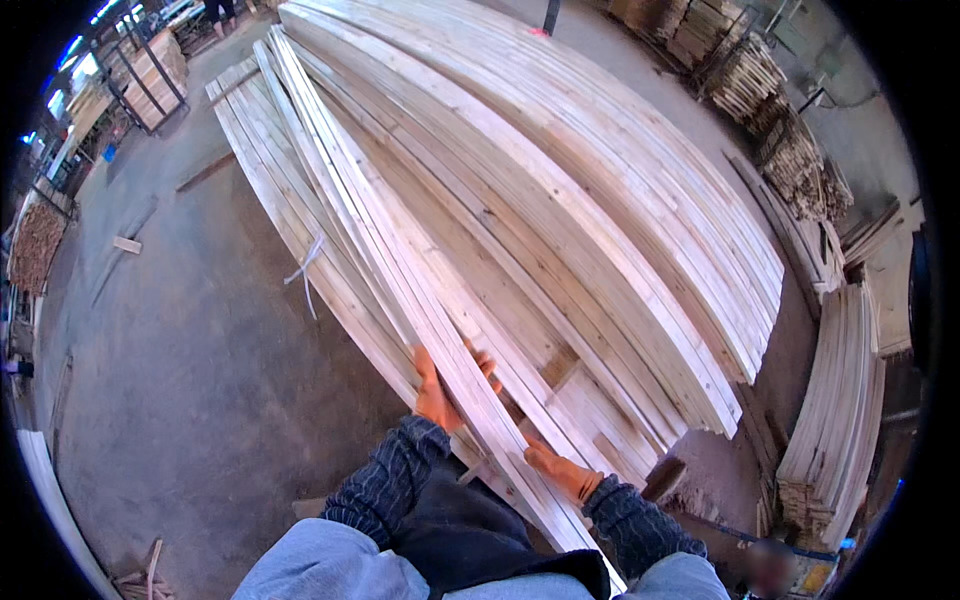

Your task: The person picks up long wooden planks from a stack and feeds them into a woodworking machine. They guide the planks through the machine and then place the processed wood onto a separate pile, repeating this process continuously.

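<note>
The narrow pale boards (pixel 480 410) lie across both my hands, running from close to my body to well ahead of me, slanting left. My left grip (pixel 436 397) has them between thumb and fingers; my right grip (pixel 563 472), nearer my body, holds their right edge, its fingers mostly hidden. I judge the handling to be midway: these boards are in hand but not yet laid flush, while the tall tier of planks (pixel 600 190) right of my grips looks neatly laid. The lower tier (pixel 240 115), ahead and left, is uneven, with gaps, so evening it seems left to do. A white strap (pixel 307 262) dangles there, ahead of my left grip, and might snag. Farther left, a small wood block (pixel 127 244) lies on the floor (pixel 230 350). Well right of my right grip stands another lumber stack (pixel 830 420); far ahead and right are bundled slats (pixel 745 85), and far ahead and left, a metal rack (pixel 150 90).
</note>
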{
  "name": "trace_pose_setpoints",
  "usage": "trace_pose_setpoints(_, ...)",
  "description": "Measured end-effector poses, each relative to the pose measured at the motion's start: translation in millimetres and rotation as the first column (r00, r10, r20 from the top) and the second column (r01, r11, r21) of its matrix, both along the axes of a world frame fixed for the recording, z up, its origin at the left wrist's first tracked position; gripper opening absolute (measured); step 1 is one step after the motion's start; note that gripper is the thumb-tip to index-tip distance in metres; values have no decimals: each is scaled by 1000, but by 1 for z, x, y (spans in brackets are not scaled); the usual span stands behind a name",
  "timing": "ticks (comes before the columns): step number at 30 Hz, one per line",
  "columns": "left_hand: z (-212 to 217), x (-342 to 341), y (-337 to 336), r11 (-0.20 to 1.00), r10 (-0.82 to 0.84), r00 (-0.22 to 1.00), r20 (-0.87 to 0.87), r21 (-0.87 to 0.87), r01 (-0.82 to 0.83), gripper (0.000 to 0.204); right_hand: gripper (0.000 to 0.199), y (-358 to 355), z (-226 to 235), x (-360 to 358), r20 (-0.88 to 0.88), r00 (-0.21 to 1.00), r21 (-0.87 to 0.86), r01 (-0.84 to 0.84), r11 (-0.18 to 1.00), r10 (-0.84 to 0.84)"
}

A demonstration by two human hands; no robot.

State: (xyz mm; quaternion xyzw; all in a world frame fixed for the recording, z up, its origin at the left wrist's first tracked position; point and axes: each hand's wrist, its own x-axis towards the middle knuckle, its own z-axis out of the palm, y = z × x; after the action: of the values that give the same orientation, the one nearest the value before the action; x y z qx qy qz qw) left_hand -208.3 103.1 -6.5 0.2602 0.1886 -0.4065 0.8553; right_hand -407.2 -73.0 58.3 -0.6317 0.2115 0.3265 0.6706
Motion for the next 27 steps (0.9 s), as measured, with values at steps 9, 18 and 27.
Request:
trace_pose_setpoints(9, 4, -118, 13, 870, -412, 899, -146, 229, 436, 78, 123, 58, 29, 210, 371, 928, -266, 128, 955, -21)
trace_pose_setpoints(18, 21, -66, 45, 133, -693, -550, 466, 832, 538, 41, 114, 45, -15, 66, 66, 996, -514, -21, 858, 64)
trace_pose_setpoints(27, 70, 154, 17, 617, -574, -819, -9, 653, -440, 89, 100, 31, 56, -234, 9, 998, -834, 38, 550, -57)
